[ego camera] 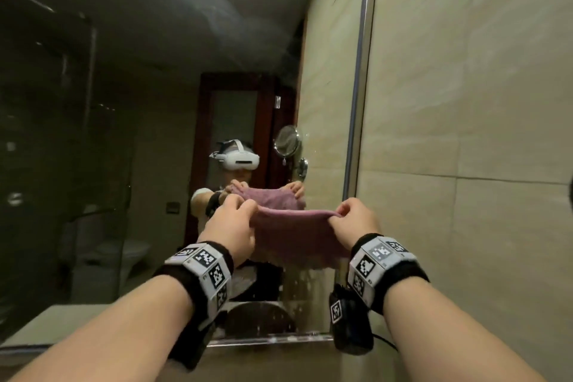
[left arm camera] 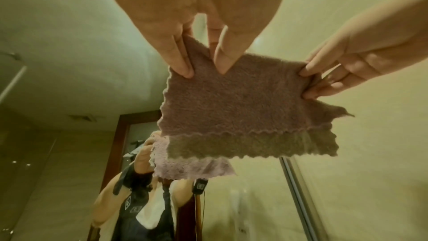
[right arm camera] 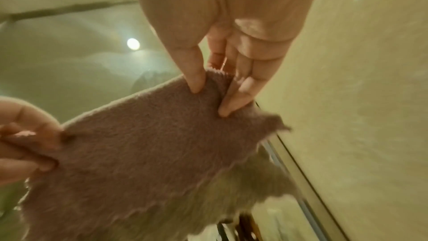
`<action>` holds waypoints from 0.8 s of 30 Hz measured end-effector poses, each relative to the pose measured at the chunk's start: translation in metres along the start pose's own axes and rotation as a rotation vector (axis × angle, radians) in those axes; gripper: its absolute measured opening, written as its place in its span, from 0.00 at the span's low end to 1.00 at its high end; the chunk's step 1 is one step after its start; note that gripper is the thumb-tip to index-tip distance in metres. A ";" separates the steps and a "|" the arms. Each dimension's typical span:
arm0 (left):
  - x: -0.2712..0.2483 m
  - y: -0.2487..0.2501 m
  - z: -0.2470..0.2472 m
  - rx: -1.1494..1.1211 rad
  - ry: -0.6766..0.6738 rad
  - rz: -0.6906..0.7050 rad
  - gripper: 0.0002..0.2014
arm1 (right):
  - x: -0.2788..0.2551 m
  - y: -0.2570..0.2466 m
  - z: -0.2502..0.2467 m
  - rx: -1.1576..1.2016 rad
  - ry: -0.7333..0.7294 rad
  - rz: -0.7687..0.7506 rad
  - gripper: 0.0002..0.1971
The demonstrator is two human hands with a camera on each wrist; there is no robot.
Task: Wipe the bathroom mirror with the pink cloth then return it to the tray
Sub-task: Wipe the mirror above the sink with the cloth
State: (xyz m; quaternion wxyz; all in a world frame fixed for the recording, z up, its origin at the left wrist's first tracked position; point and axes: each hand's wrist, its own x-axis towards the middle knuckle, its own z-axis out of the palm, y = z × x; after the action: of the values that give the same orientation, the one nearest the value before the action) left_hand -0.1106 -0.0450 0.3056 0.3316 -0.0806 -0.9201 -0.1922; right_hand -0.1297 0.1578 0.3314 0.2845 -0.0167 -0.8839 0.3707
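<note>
A pink cloth [ego camera: 294, 236] hangs folded in front of the bathroom mirror [ego camera: 139, 102], stretched between both hands. My left hand [ego camera: 238, 214] pinches its upper left corner and my right hand [ego camera: 344, 217] pinches its upper right corner. In the left wrist view the cloth [left arm camera: 231, 105] shows a scalloped hem, with the left thumb and fingers [left arm camera: 183, 67] on one corner and the right hand [left arm camera: 324, 81] on the other. The right wrist view shows the cloth [right arm camera: 150, 149] pinched by the right hand [right arm camera: 208, 94]. The mirror reflects the cloth and both hands. No tray can be made out.
A metal frame strip [ego camera: 359, 87] ends the mirror on the right, with a beige tiled wall [ego camera: 465, 102] beyond it. A clear shelf edge [ego camera: 269, 339] runs along the mirror's bottom. The reflection shows a round wall mirror [ego camera: 288, 141] and a dark wooden door [ego camera: 235, 115].
</note>
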 end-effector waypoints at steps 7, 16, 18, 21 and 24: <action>0.076 0.020 0.018 0.101 0.081 -0.072 0.29 | 0.065 -0.024 0.008 0.304 0.264 -0.110 0.06; 0.152 0.004 0.057 0.144 0.100 0.114 0.31 | 0.129 -0.019 0.070 0.146 0.006 -0.459 0.24; 0.157 0.000 0.064 0.307 0.157 0.245 0.34 | 0.136 -0.007 0.086 -0.102 -0.061 -0.541 0.33; 0.169 0.002 0.057 0.392 0.142 0.234 0.34 | 0.149 -0.003 0.090 -0.315 -0.085 -0.514 0.39; 0.188 0.015 0.043 0.484 0.091 0.222 0.38 | 0.167 -0.017 0.073 -0.357 -0.075 -0.476 0.37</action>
State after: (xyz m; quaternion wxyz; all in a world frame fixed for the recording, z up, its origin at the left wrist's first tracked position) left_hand -0.2758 -0.0102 0.4002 0.4012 -0.0906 -0.9090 0.0673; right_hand -0.3041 0.1389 0.3832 0.3230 0.1550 -0.9241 0.1329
